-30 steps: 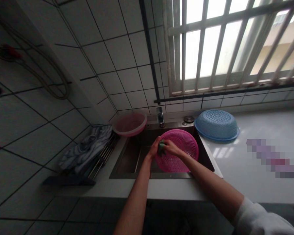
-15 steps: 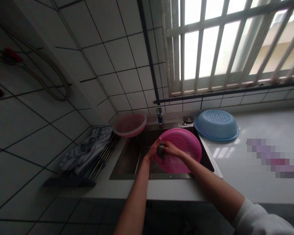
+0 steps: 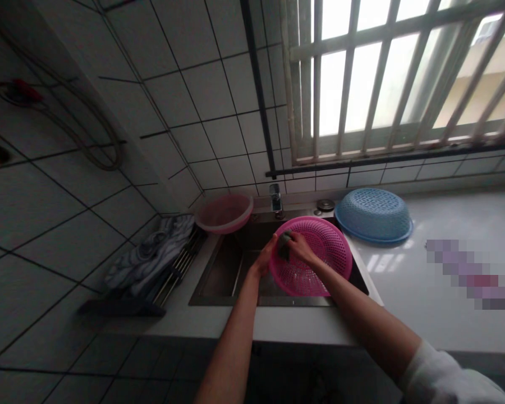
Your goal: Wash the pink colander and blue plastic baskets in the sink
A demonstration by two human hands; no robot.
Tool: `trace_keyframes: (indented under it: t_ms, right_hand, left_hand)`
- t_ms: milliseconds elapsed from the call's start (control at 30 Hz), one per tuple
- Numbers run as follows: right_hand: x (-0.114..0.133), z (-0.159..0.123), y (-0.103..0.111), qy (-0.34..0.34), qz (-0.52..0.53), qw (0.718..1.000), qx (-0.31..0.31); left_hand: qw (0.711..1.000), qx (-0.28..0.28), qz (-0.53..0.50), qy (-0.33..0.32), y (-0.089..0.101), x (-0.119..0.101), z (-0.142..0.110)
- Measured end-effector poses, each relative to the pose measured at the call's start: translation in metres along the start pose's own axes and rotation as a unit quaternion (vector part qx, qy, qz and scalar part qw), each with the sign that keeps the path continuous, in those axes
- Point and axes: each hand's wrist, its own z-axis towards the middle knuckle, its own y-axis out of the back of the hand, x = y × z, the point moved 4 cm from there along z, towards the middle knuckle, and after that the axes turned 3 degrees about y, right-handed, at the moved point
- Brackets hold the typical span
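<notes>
A round pink colander point(image 3: 324, 252) sits tilted over the steel sink point(image 3: 219, 275). My left hand point(image 3: 264, 259) grips the colander's left rim, its fingers partly hidden behind it. Inside the colander, my right hand point(image 3: 299, 247) is closed on a grey-green cloth point(image 3: 284, 243), pressed against the inner wall near the left rim. The faucet point(image 3: 275, 201) stands behind the colander.
A pale pink basin point(image 3: 224, 213) rests at the sink's back left corner. On the right counter lies an upturned blue basket point(image 3: 373, 216). A grey patterned cloth point(image 3: 149, 252) drapes over a folded rack point(image 3: 180, 269) at left. A sink strainer point(image 3: 325, 205) sits behind.
My right hand has moved the cloth slightly up and right along the colander's inner wall. The colander has shifted a little to the right, with my left hand still at its rim.
</notes>
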Motion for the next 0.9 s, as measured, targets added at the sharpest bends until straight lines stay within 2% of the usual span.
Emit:
trace_keyframes:
  t_ms: [33, 67, 167, 200, 233, 267, 367, 467, 567, 733, 800, 900]
  right_hand:
    - [0.0, 0.001, 0.002, -0.001, 0.003, 1.0, -0.007]
    - [0.0, 0.001, -0.001, -0.001, 0.01, 1.0, 0.015]
    - [0.0, -0.007, -0.021, -0.006, 0.034, 0.985, 0.172]
    - [0.001, -0.01, -0.026, -0.008, 0.031, 0.979, 0.203]
    - [0.001, -0.011, -0.026, -0.008, 0.023, 0.979, 0.205]
    - [0.002, -0.011, -0.023, -0.005, 0.01, 0.984, 0.18]
    - [0.005, -0.007, -0.005, 0.004, -0.036, 0.998, 0.06]
    - [0.008, -0.006, 0.0, 0.008, -0.051, 0.998, 0.042]
    - [0.007, -0.005, -0.001, 0.007, -0.04, 0.999, 0.031]
    - [-0.005, 0.003, 0.014, -0.013, -0.023, 0.995, -0.099]
    - [-0.008, 0.003, 0.013, -0.003, 0.003, 0.997, -0.08]
    - [-0.01, -0.003, -0.01, 0.021, 0.018, 0.996, 0.086]
  left_hand:
    - [1.0, 0.003, 0.003, 0.002, -0.001, 0.0, 0.0]
    - [1.0, -0.001, 0.009, 0.002, -0.001, 0.0, 0.0]
    - [0.999, -0.041, 0.029, -0.009, 0.006, -0.002, 0.001]
    - [0.998, -0.053, 0.037, -0.015, 0.009, -0.002, 0.002]
    - [0.997, -0.06, 0.042, -0.02, 0.01, -0.002, 0.002]
    - [0.997, -0.06, 0.042, -0.024, 0.011, -0.002, 0.003]
    - [0.999, -0.029, 0.02, -0.021, 0.007, 0.002, 0.005]
    - [1.0, -0.005, 0.001, -0.011, 0.002, 0.003, 0.003]
    - [1.0, -0.015, 0.0, -0.016, 0.0, -0.001, 0.001]
    - [0.999, 0.013, -0.024, -0.025, -0.01, -0.006, -0.001]
    - [0.999, 0.014, -0.029, -0.022, -0.01, -0.005, -0.001]
    - [0.999, -0.037, -0.021, -0.021, 0.0, -0.004, 0.001]
